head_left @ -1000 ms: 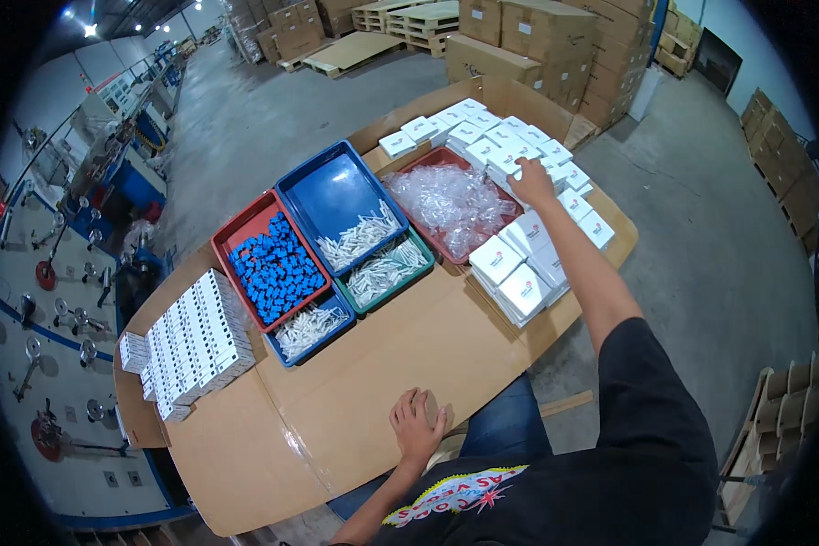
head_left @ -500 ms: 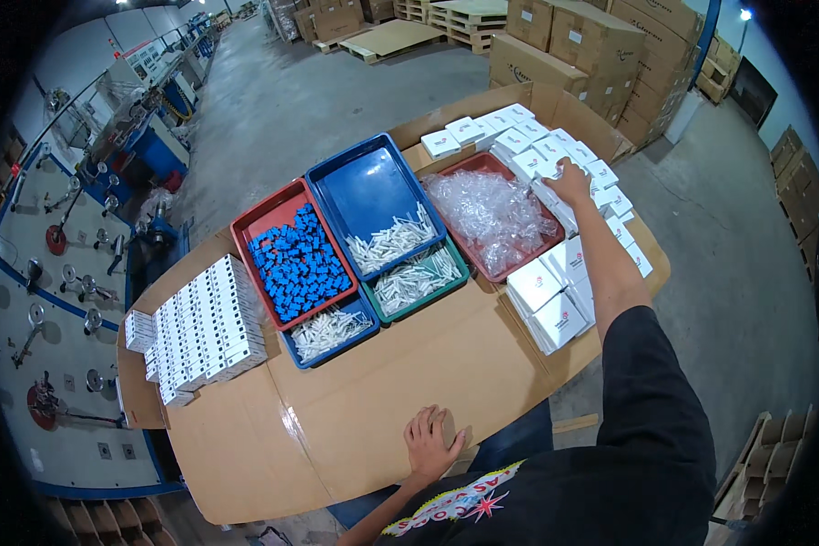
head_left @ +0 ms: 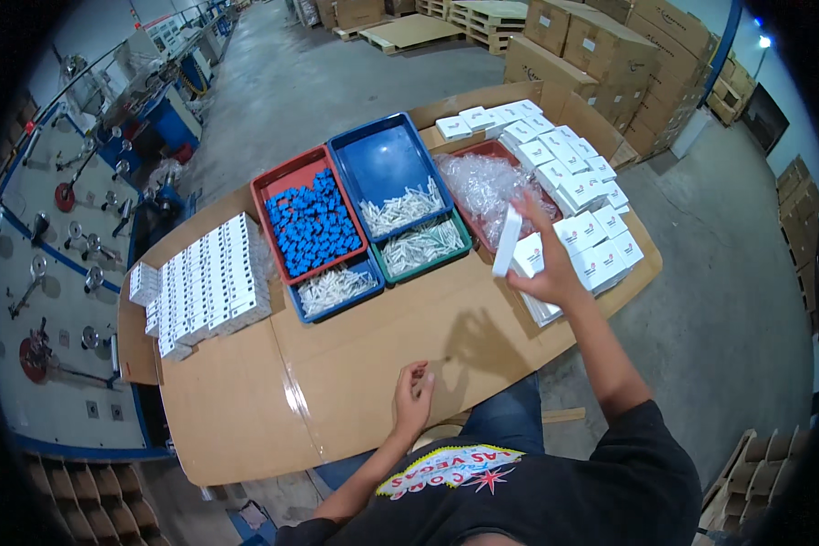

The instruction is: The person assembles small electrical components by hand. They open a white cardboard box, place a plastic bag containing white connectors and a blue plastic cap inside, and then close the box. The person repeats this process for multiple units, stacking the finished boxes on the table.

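My right hand grips a thin white box by its edges, tilted up above the near corner of the stacked flat white boxes. Just beyond it lies a heap of clear plastic bags in a red tray. My left hand is raised a little over the near edge of the cardboard tabletop, its fingers loosely curved and apart from the thumb, with nothing in them. The shadow of my right hand falls on the cardboard between both hands.
A red tray holds small blue pieces. Beside it, a blue tray, a green tray and a smaller blue tray hold slim white pieces. Rows of small white boxes stand at the left. Large cartons are stacked beyond the table.
My right hand has come back from the far boxes toward me, now carrying a white box. My left hand has lifted off the cardboard and turned with curled fingers. The view has shifted slightly.
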The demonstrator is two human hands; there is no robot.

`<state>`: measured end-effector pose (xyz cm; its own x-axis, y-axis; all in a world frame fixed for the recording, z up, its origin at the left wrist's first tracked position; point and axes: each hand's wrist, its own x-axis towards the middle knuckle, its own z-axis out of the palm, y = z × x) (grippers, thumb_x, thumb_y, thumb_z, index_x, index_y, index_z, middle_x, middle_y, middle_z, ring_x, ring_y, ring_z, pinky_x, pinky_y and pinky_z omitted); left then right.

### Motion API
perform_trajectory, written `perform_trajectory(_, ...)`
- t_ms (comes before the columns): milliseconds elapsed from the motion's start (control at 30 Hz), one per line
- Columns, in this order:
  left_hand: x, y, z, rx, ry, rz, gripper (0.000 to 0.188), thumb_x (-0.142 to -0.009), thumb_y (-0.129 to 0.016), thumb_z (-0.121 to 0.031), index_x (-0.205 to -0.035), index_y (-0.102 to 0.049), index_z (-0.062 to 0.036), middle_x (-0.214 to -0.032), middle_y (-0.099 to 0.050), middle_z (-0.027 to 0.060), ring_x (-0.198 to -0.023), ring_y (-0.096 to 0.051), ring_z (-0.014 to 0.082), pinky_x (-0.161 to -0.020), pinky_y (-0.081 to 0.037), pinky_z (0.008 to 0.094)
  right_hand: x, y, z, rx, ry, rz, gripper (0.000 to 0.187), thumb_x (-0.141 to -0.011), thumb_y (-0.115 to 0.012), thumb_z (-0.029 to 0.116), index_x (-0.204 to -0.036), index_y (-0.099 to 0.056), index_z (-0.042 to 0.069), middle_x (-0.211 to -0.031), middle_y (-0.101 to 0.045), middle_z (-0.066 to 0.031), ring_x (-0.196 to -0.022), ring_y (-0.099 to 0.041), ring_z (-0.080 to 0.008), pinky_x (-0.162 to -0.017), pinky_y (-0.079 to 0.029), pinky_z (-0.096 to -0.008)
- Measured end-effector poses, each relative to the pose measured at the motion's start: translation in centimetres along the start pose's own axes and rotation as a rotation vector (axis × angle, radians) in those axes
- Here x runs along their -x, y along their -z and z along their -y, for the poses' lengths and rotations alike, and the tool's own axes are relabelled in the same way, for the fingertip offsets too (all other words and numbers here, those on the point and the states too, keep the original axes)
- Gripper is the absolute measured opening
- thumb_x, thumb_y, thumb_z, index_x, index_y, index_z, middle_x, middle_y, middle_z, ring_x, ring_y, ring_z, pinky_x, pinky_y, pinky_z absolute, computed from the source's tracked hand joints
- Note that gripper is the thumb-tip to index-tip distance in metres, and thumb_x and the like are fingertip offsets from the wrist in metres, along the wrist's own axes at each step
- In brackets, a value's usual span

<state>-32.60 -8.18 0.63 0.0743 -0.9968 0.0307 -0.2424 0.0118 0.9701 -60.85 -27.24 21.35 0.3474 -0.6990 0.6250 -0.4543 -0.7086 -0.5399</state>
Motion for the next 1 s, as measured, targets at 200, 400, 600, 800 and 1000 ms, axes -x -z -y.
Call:
perform_trajectory(200,-2.7,1.6,-11.7,0.264,-0.103,0.172,0.075,-0.093,-0.073,-0.026,-0.154,-0.035,-0.0039,-0.152,-0.045,0.0155,-0.139,-0.046,0.0282,-0.113,-0.04,0.0428,4.7,-3.3,5.5,-0.042,0.2,0.004,0.082,-0.068,-0.083,0.003,-0.142,-0.052,0.019,-0.162,-0.035,-0.0203,-0.151,-0.031,-0.0456,-0.12,-0.034,-0.0541)
perform_trajectory(400,-3.5,4.1,-18.1,0.151,-0.428,0.22,0.105,-0.081,-0.086,-0.034,-0.161,-0.025,-0.0053,-0.162,-0.035,0.0191,-0.147,-0.04,0.0354,-0.118,-0.036,0.0476,8.0,-6.7,8.8,-0.199,0.193,0.129,0.077,-0.073,-0.081,0.002,-0.142,-0.053,0.021,-0.163,-0.032,-0.0246,-0.148,-0.036,-0.0474,-0.12,-0.034,-0.0567)
perform_trajectory(600,-2.4,5.5,-16.5,0.131,-0.447,0.219,0.093,-0.084,-0.084,-0.036,-0.156,-0.036,-0.0011,-0.153,-0.044,0.0181,-0.141,-0.047,0.0333,-0.12,-0.035,0.046,9.2,-9.2,11.2,-0.331,0.208,0.166,0.081,-0.074,-0.084,0.004,-0.146,-0.049,0.018,-0.164,-0.031,-0.0246,-0.15,-0.033,-0.046,-0.121,-0.031,-0.057)
perform_trajectory(800,-1.1,5.6,-15.7,0.296,-0.379,0.118,0.099,-0.081,-0.087,-0.034,-0.158,-0.034,-0.0021,-0.146,-0.047,0.0148,-0.14,-0.047,0.0291,-0.118,-0.036,0.0442,9.2,-10.7,12.0,-0.358,0.209,0.203,0.085,-0.073,-0.084,0.007,-0.149,-0.047,0.017,-0.165,-0.03,-0.0239,-0.151,-0.032,-0.0449,-0.123,-0.028,-0.0571)
perform_trajectory(1000,-0.2,5.2,-15.8,0.394,-0.106,0.082,0.086,-0.092,-0.077,-0.037,-0.159,-0.033,-0.0033,-0.145,-0.049,0.0125,-0.135,-0.049,0.0242,-0.109,-0.041,0.0372,8.0,-10.2,13.5,-0.349,0.135,0.296,0.098,-0.071,-0.088,0.029,-0.153,-0.04,0.005,-0.161,-0.033,-0.0252,-0.15,-0.033,-0.0435,-0.12,-0.033,-0.0537)
